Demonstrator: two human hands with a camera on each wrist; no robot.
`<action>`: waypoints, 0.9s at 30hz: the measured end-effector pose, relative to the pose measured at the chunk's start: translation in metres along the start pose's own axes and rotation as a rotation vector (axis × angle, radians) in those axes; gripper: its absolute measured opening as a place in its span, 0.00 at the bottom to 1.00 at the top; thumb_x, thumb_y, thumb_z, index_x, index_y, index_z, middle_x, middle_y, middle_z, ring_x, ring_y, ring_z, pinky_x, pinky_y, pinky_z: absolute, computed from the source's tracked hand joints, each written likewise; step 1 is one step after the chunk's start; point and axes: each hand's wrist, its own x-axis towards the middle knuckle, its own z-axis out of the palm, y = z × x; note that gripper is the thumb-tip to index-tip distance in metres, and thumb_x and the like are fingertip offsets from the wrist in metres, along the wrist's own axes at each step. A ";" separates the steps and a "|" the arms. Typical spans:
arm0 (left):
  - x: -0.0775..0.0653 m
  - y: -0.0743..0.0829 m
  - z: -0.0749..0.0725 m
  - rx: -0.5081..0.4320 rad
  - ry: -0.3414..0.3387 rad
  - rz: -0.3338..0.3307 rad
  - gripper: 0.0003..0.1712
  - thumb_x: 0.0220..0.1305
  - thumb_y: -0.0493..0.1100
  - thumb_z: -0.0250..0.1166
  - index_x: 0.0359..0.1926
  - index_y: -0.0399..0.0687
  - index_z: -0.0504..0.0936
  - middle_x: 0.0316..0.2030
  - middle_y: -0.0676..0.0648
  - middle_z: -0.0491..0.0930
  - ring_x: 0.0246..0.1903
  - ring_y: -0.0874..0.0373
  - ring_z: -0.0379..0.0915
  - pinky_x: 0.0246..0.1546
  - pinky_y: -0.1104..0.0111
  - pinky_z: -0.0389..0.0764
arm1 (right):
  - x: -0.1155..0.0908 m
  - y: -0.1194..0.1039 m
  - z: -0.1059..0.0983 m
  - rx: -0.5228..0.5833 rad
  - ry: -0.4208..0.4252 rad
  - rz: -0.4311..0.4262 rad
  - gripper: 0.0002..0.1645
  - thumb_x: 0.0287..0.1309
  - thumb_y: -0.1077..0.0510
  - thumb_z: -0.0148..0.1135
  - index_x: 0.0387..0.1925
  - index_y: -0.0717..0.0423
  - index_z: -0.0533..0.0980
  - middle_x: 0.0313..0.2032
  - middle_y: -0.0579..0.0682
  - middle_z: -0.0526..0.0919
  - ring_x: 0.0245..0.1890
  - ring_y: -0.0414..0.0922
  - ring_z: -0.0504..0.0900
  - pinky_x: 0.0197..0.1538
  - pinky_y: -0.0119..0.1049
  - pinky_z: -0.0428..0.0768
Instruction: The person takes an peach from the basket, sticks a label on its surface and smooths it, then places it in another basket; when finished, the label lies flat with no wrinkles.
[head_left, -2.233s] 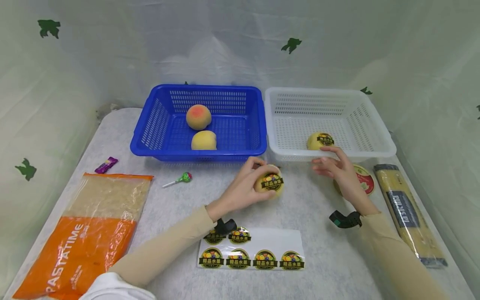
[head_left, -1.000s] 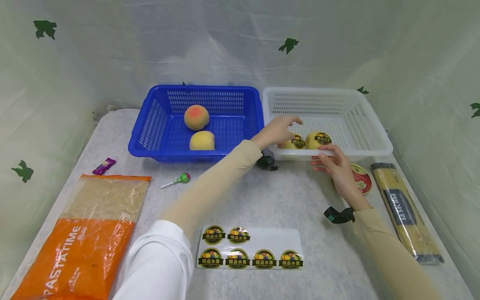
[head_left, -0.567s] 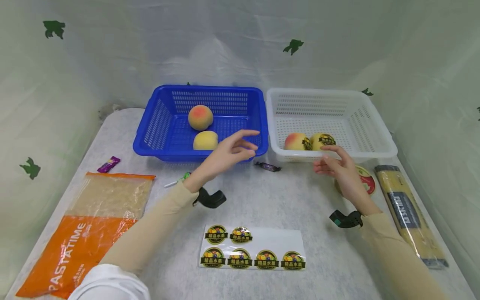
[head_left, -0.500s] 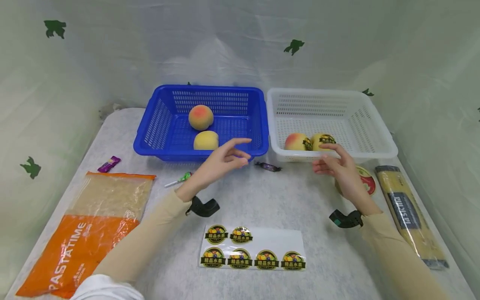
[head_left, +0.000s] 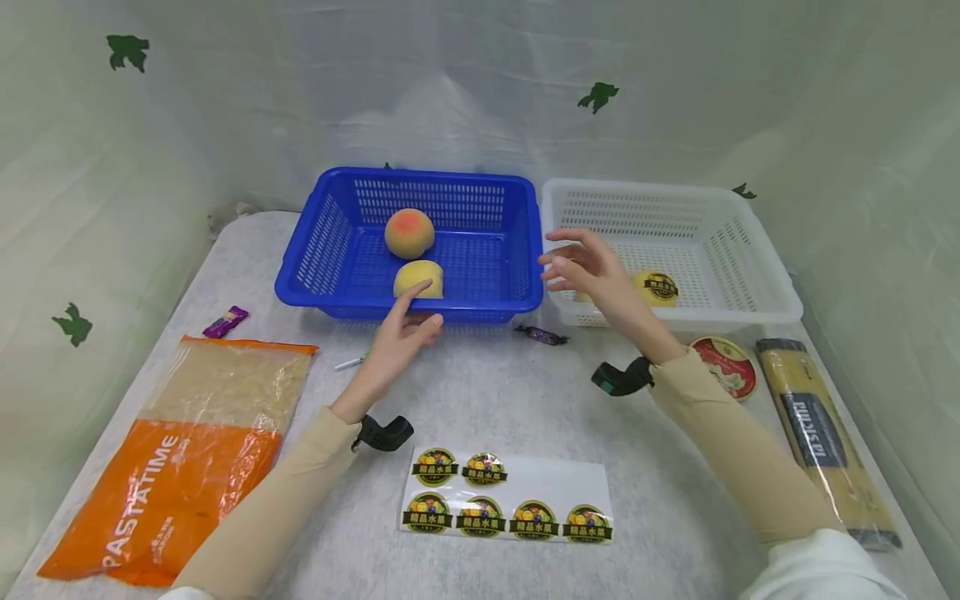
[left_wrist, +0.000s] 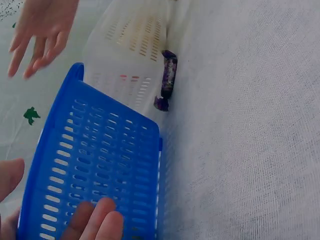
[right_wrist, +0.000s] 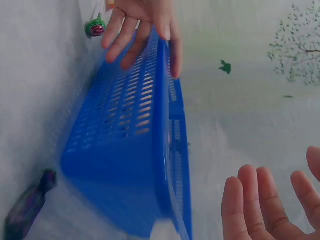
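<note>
My left hand [head_left: 395, 343] is at the front rim of the blue basket [head_left: 330, 304], its index finger overlapping the yellow peach [head_left: 417, 277] in the head view. Farther back in that basket lies a peach with a red top [head_left: 409, 233]. My right hand [head_left: 592, 271], fingers loosely bent and holding nothing, hovers over the left end of the white basket [head_left: 757, 308]. Inside the white basket is a peach with a round fruit sticker [head_left: 656, 287]; a second peach there is mostly hidden behind the right hand. The left hand also holds nothing.
A sticker sheet [head_left: 555, 479] lies at the front. Left are an orange pasta bag [head_left: 187, 467], a purple candy [head_left: 225, 322] and a lollipop [right_wrist: 95, 26]. A dark wrapped candy [head_left: 542, 335] lies before the baskets. Right are a round red tin [head_left: 723, 367] and a spaghetti pack [head_left: 821, 442].
The left hand put a stickered peach into the white basket, let go and came back left to the blue basket's front. The right hand has since moved up and left over the white basket.
</note>
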 end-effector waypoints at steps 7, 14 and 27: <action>-0.001 0.017 0.013 0.052 0.134 0.014 0.28 0.65 0.43 0.55 0.63 0.43 0.61 0.45 0.32 0.74 0.41 0.43 0.73 0.44 0.53 0.73 | 0.050 -0.002 0.046 -0.095 -0.116 0.096 0.24 0.63 0.59 0.51 0.60 0.58 0.61 0.56 0.58 0.66 0.51 0.52 0.71 0.50 0.50 0.71; -0.003 0.020 0.022 0.079 0.157 0.061 0.25 0.67 0.42 0.51 0.63 0.40 0.60 0.48 0.32 0.71 0.41 0.42 0.73 0.44 0.52 0.73 | 0.093 0.033 0.071 -0.194 -0.218 0.246 0.26 0.60 0.52 0.54 0.60 0.46 0.63 0.59 0.51 0.64 0.56 0.47 0.65 0.52 0.45 0.71; -0.006 0.020 0.021 0.054 0.177 0.066 0.24 0.66 0.41 0.52 0.61 0.39 0.62 0.49 0.34 0.70 0.43 0.42 0.73 0.44 0.55 0.74 | 0.118 0.055 0.110 -0.281 -0.423 0.394 0.34 0.57 0.63 0.56 0.64 0.45 0.59 0.57 0.52 0.63 0.30 0.45 0.66 0.32 0.32 0.67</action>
